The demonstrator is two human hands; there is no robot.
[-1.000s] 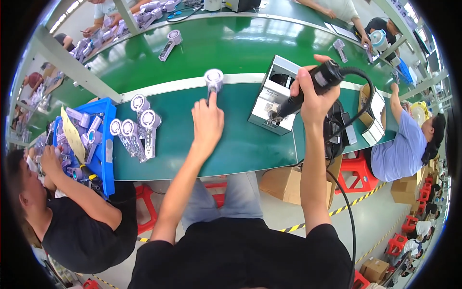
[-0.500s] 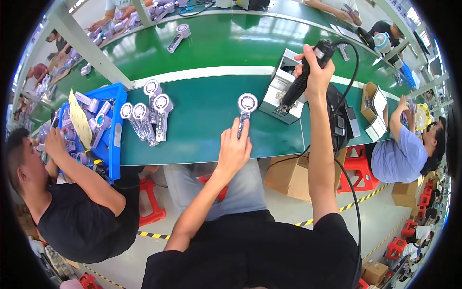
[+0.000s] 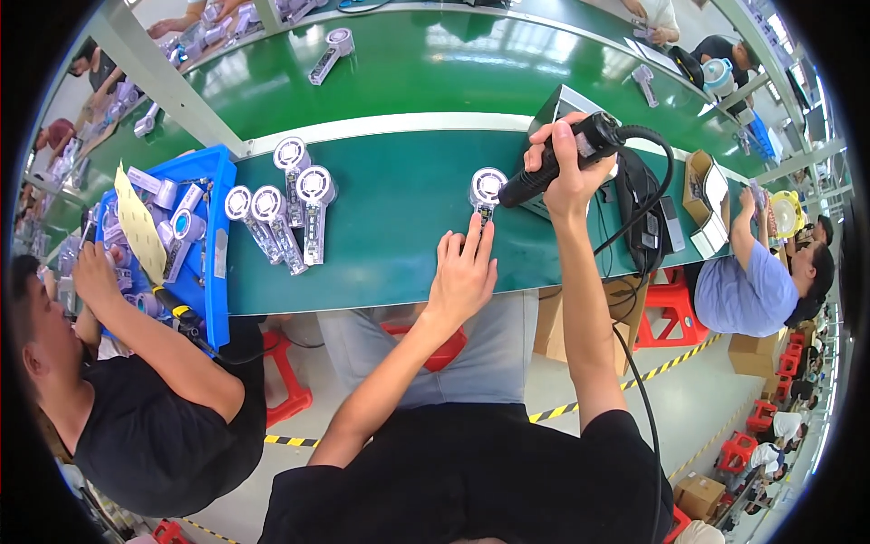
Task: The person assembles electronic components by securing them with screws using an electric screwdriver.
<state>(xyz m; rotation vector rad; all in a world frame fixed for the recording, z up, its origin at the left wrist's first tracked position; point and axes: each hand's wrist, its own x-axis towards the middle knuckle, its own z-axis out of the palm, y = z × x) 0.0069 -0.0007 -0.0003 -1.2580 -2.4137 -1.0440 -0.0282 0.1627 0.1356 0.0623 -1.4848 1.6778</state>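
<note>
A white handheld fan [image 3: 488,187] with a round head and an uncovered handle lies on the green worktable, in front of me. My left hand [image 3: 465,272] has its fingertips on the fan's handle and holds it down against the table; the handle's lower part is hidden under the fingers. My right hand [image 3: 573,172] is wrapped round a black corded electric screwdriver [image 3: 535,179]. The screwdriver slants down to the left, its front end beside the fan's head; whether the bit touches the fan I cannot tell. Several similar fans [image 3: 314,213] lie grouped to the left.
A blue bin [image 3: 217,263] of fan parts stands at the left, where a co-worker [image 3: 154,390] reaches in. Behind my right hand is a grey box-shaped device [image 3: 562,102]. A black bag [image 3: 642,218] and an open carton [image 3: 702,195] lie right. The screwdriver's cable [image 3: 666,186] loops there.
My right hand has brought the screwdriver leftward and down from the grey device to the fan's head. The fan and my left hand have shifted slightly right. On the far green surface, another fan has moved.
</note>
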